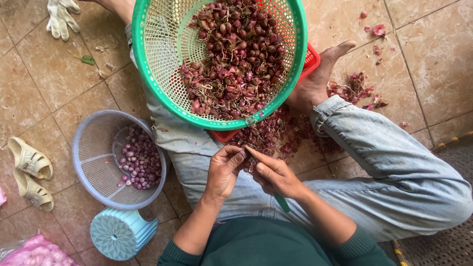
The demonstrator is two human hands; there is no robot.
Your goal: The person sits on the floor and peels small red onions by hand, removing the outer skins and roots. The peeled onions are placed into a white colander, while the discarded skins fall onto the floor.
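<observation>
Soft, even daylight over my view, bright but no hard glare; tiled floor [44,88] shows only faint sheen. Shadows weak, pooled under green basket [157,59] and beneath my hands. Focus sharp at centre, slightly softer toward corners; mild wide-angle bending at edges; no motion blur

Pink mesh bag [37,252] of bulbs, bottom-left corner.

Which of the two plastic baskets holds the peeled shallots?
The pale lilac round plastic basket on the floor by the left hand; its shallots look smooth and pinkish, while the green mesh basket holds unpeeled ones with dry skins.
</observation>
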